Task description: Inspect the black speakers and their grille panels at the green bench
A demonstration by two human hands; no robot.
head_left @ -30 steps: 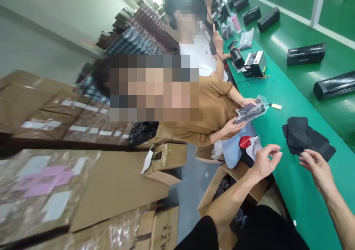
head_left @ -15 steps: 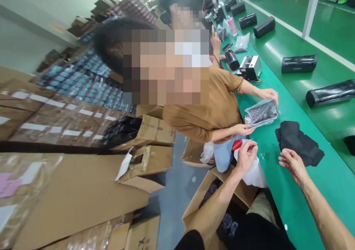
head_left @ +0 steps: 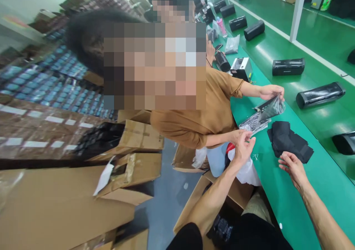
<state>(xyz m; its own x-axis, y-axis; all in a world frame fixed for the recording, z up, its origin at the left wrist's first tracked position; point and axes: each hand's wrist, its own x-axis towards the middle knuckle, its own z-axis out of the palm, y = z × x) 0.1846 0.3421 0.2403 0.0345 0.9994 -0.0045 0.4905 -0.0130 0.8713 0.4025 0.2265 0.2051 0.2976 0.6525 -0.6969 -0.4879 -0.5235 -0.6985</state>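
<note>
My left hand (head_left: pixel 244 148) is raised beside the table edge, its thumb apart from its bent fingers and nothing visible between them. Its fingertips overlap the near corner of a clear plastic bag (head_left: pixel 273 108) with dark contents, which a co-worker holds in both hands; I cannot tell whether I touch it. Over the near side of a loose pile of thin black sheets (head_left: pixel 288 139), my right hand (head_left: pixel 294 167) hovers with loosely bent, parted fingers and holds nothing. The pile lies on the green tabletop (head_left: pixel 313 191).
Below my left arm stands an open cardboard box (head_left: pixel 191 202) with dark items inside. A white plastic bag (head_left: pixel 248 174) hangs by the table edge. Black cylindrical speakers (head_left: pixel 320 95) stand in a row on the right. Stacked cartons (head_left: pixel 69 202) fill the left.
My view has shifted to the right. My left hand has come up to the co-worker's bag, and its thumb has parted from the fingers. The co-worker has stretched the bag open further.
</note>
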